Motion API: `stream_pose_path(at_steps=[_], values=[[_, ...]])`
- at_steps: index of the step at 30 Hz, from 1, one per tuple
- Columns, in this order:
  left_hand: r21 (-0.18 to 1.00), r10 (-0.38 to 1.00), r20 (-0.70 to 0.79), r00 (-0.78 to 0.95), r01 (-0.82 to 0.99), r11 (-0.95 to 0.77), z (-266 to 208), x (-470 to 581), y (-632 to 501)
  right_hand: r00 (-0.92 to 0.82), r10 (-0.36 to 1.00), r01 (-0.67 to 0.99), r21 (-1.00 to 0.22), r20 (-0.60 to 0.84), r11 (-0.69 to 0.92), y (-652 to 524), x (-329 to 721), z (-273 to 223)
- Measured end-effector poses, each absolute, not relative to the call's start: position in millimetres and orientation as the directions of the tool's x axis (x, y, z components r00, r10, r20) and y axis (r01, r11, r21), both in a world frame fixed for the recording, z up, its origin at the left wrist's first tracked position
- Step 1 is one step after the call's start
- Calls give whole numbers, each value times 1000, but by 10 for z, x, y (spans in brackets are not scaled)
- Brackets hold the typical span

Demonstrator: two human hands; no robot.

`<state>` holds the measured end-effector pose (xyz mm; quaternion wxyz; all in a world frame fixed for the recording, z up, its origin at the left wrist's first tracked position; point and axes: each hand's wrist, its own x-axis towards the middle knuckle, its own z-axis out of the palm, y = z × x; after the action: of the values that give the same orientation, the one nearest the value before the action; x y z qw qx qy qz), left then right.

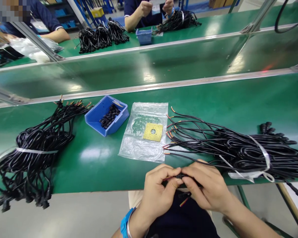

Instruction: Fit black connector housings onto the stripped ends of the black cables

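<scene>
Your left hand [161,191] and right hand [208,186] pinched a black cable [180,176] between their fingertips near the six-o'clock edge of the green table [89,178], the blue bin [94,119] at ten o'clock from it.

beyond the fingers [171,171], a glossy, smooth desk [213,99], crinkled clear plastic bag [130,150] and matt, rough-looking spongy pad [147,131]; further left, a smooth plastic bin [119,122].
</scene>
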<state>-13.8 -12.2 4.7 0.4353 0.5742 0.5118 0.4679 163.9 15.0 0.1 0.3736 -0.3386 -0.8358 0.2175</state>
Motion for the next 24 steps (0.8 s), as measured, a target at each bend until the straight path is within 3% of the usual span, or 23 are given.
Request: stream_pose_path(at_steps=[15, 24], values=[[984, 995, 45, 92, 169, -60, 47, -142, -114, -544, 727, 346, -678, 418, 649, 186, 1678, 28], [963, 987, -103, 123, -234, 130, -1, -238, -133, -525, 754, 374, -689, 394, 621, 178, 1722, 14]])
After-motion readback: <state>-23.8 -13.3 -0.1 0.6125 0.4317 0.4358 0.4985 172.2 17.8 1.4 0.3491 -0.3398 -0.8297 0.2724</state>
